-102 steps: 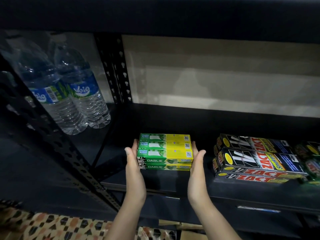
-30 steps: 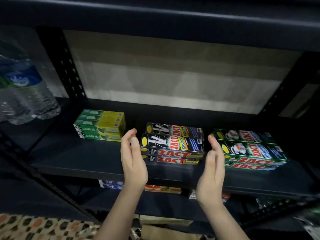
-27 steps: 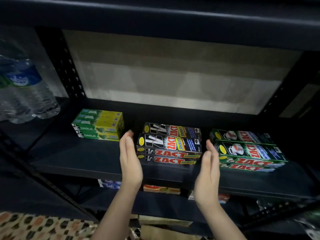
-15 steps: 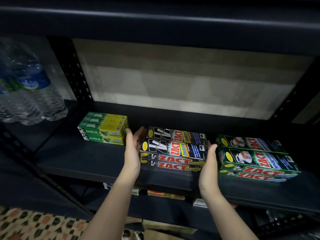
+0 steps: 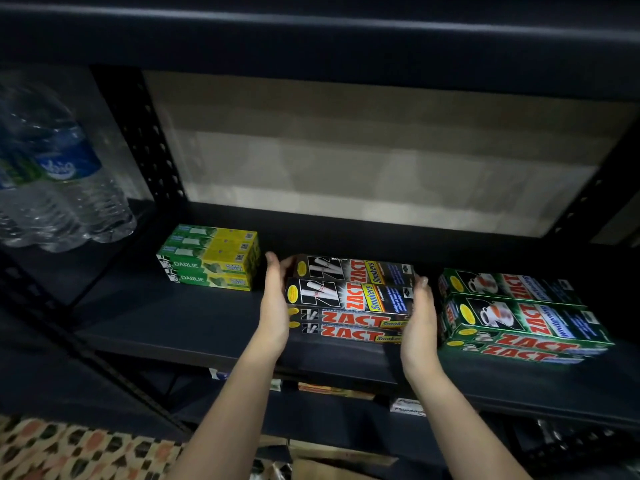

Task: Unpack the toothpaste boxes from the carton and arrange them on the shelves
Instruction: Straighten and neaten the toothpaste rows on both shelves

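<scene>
On the shelf [image 5: 180, 327], the Darlie stack [image 5: 211, 259] lies at nine o'clock of the Zact Smokers stack [image 5: 349, 299], the Zact Whitening stack [image 5: 519, 313] at three; water bottles [image 5: 65, 188] stand at ten o'clock, past the upright [image 5: 149, 133]; hands flank the Smokers stack

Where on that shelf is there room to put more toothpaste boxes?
Bare shelf shows in front of the green-yellow Darlie stack, and along the back wall behind all three stacks. It is crowded in the middle: the left hand and right hand flank the black Zact stack, and only a narrow gap separates it from the green Zact stack.
</scene>
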